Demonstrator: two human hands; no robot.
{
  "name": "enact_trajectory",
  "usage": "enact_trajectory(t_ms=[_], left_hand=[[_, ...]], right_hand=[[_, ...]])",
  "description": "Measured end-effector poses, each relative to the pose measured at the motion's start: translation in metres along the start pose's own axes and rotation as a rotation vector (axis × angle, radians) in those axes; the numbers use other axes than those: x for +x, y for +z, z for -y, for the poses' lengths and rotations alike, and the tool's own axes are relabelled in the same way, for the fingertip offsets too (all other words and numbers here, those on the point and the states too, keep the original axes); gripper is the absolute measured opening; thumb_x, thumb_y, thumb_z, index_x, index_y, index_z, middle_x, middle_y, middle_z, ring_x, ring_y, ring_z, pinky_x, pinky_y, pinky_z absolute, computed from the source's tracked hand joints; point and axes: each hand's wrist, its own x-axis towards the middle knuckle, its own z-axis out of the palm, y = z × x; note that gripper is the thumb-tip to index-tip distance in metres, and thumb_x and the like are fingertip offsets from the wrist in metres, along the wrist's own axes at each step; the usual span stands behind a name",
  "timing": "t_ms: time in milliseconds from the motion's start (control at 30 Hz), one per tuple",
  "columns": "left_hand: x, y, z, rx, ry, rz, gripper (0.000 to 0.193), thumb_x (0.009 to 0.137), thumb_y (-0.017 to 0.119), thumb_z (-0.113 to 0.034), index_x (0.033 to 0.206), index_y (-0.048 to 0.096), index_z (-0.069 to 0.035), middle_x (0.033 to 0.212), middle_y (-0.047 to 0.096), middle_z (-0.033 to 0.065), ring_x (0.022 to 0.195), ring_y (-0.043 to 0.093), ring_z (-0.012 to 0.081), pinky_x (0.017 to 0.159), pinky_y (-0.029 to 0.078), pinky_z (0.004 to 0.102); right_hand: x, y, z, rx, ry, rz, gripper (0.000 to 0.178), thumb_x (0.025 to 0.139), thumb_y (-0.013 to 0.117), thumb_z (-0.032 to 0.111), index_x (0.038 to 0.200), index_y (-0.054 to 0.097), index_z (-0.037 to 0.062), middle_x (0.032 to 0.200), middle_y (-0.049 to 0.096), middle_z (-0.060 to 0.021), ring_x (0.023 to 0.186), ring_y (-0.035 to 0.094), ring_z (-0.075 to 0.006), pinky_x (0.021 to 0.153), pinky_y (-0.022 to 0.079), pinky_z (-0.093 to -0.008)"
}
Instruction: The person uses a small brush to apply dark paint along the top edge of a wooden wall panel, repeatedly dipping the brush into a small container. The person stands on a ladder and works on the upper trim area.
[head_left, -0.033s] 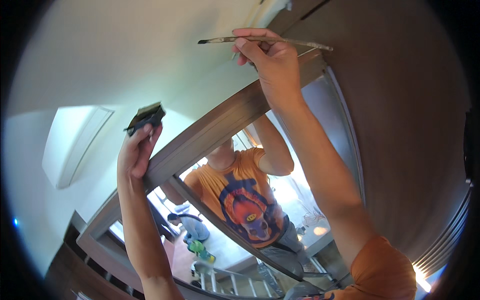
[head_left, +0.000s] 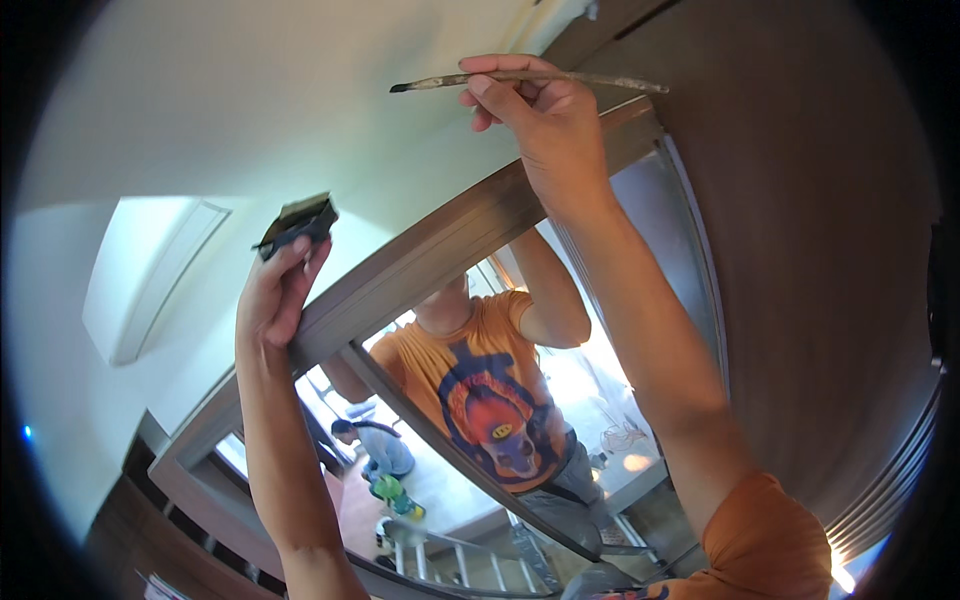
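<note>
My right hand [head_left: 550,125] is raised high and pinches a thin paintbrush [head_left: 435,82] between thumb and fingers. The brush lies nearly level; its dark bristle tip points left and touches nothing that I can make out. At the left, my left hand [head_left: 280,290] grips a small black open-topped container [head_left: 300,225] with a tan piece along its upper edge. What is inside is too dark to tell. The left wrist is at the dark wooden frame [head_left: 420,265], which slants up to the right beneath both hands.
Mirror-like glass [head_left: 490,400] within the frame reflects my orange shirt, a ladder and another person bending low. Above spreads a pale ceiling [head_left: 250,110], with a white raised panel [head_left: 150,270] at left. A dark brown panel [head_left: 810,230] fills the right side.
The view has shifted slightly. In it, the black container sits a little higher and further right, and the brush tip a little further left. Both grips stay the same.
</note>
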Motion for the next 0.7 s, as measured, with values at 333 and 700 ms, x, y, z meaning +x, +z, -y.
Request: enact_trajectory(t_ms=[333,700], left_hand=[[-0.040,0.039,0.002,-0.008,0.055,-0.073,0.050,0.090,0.078,-0.010,0.130,0.055,0.009,0.122,0.066,0.0164,0.113,0.067,0.0239,0.104,0.057,0.0360],[-0.159,0.095,0.075,0.268,-0.024,0.010,0.084,0.058,0.095,-0.007,0.130,0.054,-0.005,0.118,0.067,0.0045,0.111,0.065,0.0158,0.101,0.051,0.0319]], right_hand=[[-0.035,0.026,0.020,0.068,0.067,0.269,0.022,0.104,0.060,0.020,0.104,0.070,0.0000,0.088,0.067,-0.0044,0.080,0.061,-0.0107,0.077,0.048,-0.0254],[-0.097,0.003,0.094,-0.242,0.207,0.802,0.022,0.102,0.046,0.011,0.091,0.062,0.0002,0.086,0.058,-0.0047,0.077,0.053,-0.0120,0.077,0.046,-0.0301]])
